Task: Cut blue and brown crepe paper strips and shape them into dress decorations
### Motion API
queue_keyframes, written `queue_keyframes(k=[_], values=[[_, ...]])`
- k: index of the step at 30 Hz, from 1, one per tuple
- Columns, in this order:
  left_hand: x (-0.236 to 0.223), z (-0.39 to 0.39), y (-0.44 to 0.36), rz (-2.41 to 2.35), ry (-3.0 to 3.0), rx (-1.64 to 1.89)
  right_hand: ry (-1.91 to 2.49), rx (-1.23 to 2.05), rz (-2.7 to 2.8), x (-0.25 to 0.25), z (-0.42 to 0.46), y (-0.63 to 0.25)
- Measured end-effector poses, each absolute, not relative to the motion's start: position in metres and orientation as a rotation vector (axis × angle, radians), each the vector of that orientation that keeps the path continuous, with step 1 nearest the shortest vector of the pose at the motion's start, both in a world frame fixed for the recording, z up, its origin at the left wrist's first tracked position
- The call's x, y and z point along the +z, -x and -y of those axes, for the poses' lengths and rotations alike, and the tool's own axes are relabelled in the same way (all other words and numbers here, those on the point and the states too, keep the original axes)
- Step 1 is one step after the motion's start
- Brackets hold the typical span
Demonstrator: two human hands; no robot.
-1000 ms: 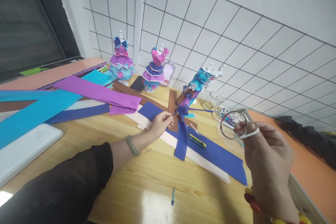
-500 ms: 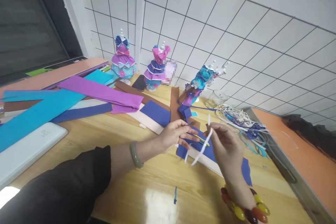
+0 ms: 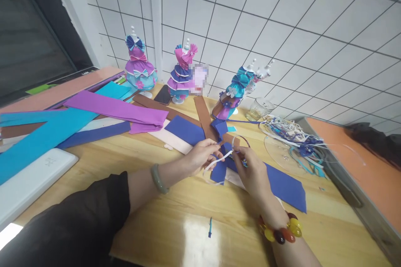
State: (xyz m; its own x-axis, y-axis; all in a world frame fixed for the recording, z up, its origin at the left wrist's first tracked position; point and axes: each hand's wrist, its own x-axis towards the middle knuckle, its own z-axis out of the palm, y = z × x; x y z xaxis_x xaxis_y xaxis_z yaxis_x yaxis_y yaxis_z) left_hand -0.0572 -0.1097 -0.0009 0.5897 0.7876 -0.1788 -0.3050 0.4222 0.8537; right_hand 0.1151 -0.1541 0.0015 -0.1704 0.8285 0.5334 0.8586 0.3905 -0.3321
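Note:
My right hand [image 3: 253, 175] pinches a thin white strip [image 3: 223, 158], which curls left and hangs past the fingers of my other hand. A thin dark strip [image 3: 247, 139] loops up above the right fingertips. My left hand [image 3: 202, 156] is closed in a pinch close by; what lies between its fingertips is too small to make out. Beneath both hands are blue foam-like sheets [image 3: 288, 187] and a pale pink strip [image 3: 234, 178]. A brown strip [image 3: 203, 114] runs back from there, with a folded blue piece [image 3: 219, 127] near it.
Small mannequins in dresses [image 3: 140, 66] stand along the tiled wall. Purple [image 3: 119, 108] and turquoise sheets [image 3: 46, 139] lie left, beside a white slab [image 3: 40, 179]. A glass [image 3: 260, 108] and a tangle of strips [image 3: 291, 133] are at right. A phone [image 3: 163, 94] lies behind.
My right hand has moved left, close to my left hand, bringing the white strip across the left fingers. The left fingers have drawn together. The view has shifted slightly.

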Motion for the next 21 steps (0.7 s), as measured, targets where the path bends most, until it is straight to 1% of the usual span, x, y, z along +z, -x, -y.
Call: queue_keyframes(k=[5,9,15,21], values=[[-0.008,0.101,0.061,-0.637,-0.972,0.772,1.465,0.0,2.023,-0.002,0.154,-0.115],[-0.011,0.099,0.06,-0.727,-0.978,0.775,1.425,-0.077,2.145,-0.003,0.153,-0.113],[-0.001,0.103,0.06,-0.732,-0.908,0.668,1.379,-0.155,2.276,-0.007,0.154,-0.114],[0.001,0.105,0.059,-0.656,-0.822,0.58,1.376,-0.103,2.341,-0.007,0.155,-0.114]])
